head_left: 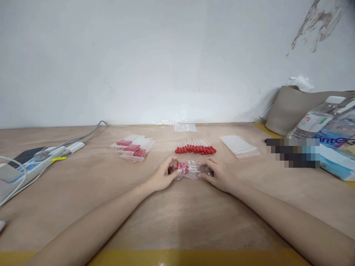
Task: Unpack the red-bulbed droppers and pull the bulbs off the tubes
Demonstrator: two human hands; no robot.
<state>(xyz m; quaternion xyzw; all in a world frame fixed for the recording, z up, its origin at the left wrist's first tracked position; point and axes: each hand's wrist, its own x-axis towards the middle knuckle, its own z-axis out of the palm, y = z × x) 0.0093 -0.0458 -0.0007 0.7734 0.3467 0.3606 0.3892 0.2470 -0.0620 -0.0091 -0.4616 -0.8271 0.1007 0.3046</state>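
My left hand and my right hand both grip a small clear plastic bag with red-tipped sticks inside, held just above the wooden table. The left fingers pinch the end with the red tips, the right fingers pinch the other end. Just beyond the bag lies a row of loose red-tipped sticks. A pile of filled bags lies to the far left of it, and a stack of empty clear bags to the far right.
A power strip with cables lies at the left. One more clear bag rests by the wall. At the right stand a beige bag, a water bottle and a blue pack.
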